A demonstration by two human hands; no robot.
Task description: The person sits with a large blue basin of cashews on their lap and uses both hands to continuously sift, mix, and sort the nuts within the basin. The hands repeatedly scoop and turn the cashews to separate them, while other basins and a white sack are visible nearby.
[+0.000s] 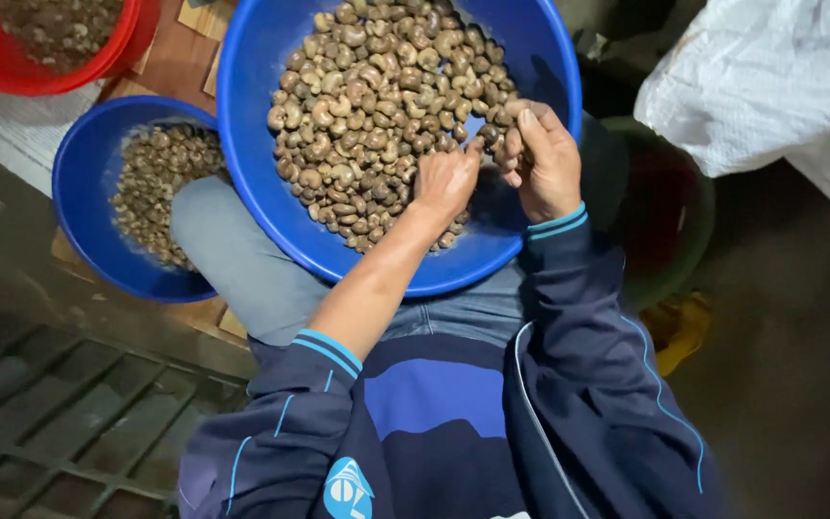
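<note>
A cashew nut is being pinched between fingers of both the left hand and right hand, over the big blue basin being balanced on the lap; concrete floor all around.

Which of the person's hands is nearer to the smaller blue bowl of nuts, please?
Left. The left hand rests among the nuts in the large blue basin, on the side towards the smaller blue bowl; the right hand lies farther away.

The large blue basin was glossy, smooth plastic. The nuts in it looked matt and rough-skinned. The white sack appeared to be woven plastic.
</note>
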